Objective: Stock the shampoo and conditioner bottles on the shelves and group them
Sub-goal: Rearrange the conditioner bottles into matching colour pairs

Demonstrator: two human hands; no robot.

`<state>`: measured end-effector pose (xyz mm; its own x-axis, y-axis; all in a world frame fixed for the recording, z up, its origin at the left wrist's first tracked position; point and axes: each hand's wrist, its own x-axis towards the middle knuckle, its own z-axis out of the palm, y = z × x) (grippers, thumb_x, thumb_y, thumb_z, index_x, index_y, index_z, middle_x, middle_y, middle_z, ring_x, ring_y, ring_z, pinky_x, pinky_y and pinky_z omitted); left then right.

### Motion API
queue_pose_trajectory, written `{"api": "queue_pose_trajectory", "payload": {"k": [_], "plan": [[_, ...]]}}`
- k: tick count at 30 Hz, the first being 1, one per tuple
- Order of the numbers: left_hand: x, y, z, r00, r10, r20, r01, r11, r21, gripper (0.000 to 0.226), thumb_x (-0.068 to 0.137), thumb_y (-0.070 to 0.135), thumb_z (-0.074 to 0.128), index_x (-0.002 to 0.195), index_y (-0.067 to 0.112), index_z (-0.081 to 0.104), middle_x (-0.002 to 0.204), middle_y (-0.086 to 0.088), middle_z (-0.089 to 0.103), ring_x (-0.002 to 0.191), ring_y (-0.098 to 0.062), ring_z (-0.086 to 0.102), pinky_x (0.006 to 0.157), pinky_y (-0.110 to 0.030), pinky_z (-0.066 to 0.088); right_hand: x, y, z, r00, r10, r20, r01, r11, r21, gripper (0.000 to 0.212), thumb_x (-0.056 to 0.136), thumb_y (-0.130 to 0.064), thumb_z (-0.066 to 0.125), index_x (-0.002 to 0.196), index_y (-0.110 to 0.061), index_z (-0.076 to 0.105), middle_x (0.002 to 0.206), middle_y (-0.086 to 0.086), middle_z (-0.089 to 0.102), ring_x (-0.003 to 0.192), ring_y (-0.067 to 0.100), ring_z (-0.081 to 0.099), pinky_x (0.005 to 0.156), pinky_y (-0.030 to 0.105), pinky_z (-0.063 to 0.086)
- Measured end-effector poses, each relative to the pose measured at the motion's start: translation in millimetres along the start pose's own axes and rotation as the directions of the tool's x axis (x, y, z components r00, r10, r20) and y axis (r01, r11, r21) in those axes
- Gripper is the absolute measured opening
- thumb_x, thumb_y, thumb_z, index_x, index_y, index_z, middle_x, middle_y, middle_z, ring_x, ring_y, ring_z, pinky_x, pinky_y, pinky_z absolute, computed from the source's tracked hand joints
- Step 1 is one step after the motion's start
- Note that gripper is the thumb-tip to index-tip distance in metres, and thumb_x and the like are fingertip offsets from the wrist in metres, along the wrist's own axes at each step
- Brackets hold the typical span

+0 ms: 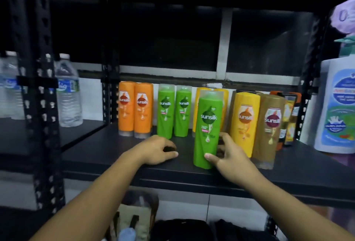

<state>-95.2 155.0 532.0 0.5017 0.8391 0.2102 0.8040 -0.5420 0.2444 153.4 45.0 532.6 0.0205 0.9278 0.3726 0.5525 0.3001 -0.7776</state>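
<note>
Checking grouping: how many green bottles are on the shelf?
3. Two green bottles stand together at the back; a third green bottle in front, held by the right hand. More may be hidden.

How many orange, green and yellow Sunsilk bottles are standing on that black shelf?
Orange bottles: 2
Green bottles: 3, one gripped by the right hand
Yellow bottles: 3, two partly hidden at the back
Total: 8
</note>
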Motion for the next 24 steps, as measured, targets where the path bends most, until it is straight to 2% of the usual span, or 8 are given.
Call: {"api": "queue_pose_trajectory", "payload": {"k": [4,7,14,24], "plan": [[1,-19,8,0.994,-0.091,-0.056,0.085,0.991,-0.105,0.045,0.096,0.057,0.059,0.131,0.03,0.069,0.137,0.006,0.066,0.127,-0.016,0.058,0.107,-0.034,0.047,51,0,41,0.999,-0.017,-0.042,0.013,0.995,-0.1,0.055,0.09,-0.017,0.075,0.134,-0.027,0.044,0.125,-0.008,0.063,0.116,0.014,0.06,0.103,0.039,0.052],[5,-20,11,0.992,-0.118,-0.05,0.113,0.989,-0.095,0.048,0.095,0.059,0.058,0.134,0.033,0.066,0.142,0.005,0.062,0.13,-0.019,0.056,0.111,-0.038,0.045,86,5,59,0.994,0.051,-0.092,-0.061,0.992,-0.111,0.059,0.09,-0.02,0.074,0.139,-0.027,0.041,0.13,0.002,0.064,0.12,0.026,0.061,0.103,0.046,0.052],[6,-25,14,0.991,-0.128,-0.047,0.122,0.986,-0.116,0.048,0.093,0.061,0.058,0.134,0.035,0.066,0.14,0.006,0.063,0.126,-0.017,0.058,0.108,-0.039,0.048,132,10,82,0.985,0.029,-0.169,-0.063,0.978,-0.198,0.052,0.089,-0.014,0.075,0.134,-0.008,0.049,0.13,0.016,0.059,0.123,0.035,0.055,0.103,0.039,0.046],[7,-26,14,0.988,-0.139,-0.063,0.129,0.981,-0.145,0.048,0.091,0.06,0.06,0.132,0.035,0.067,0.138,0.006,0.064,0.123,-0.016,0.059,0.106,-0.04,0.05,148,19,95,0.989,-0.004,-0.146,-0.029,0.975,-0.221,0.048,0.094,-0.016,0.07,0.136,-0.009,0.047,0.134,0.013,0.061,0.126,0.033,0.056,0.104,0.041,0.046]]}}
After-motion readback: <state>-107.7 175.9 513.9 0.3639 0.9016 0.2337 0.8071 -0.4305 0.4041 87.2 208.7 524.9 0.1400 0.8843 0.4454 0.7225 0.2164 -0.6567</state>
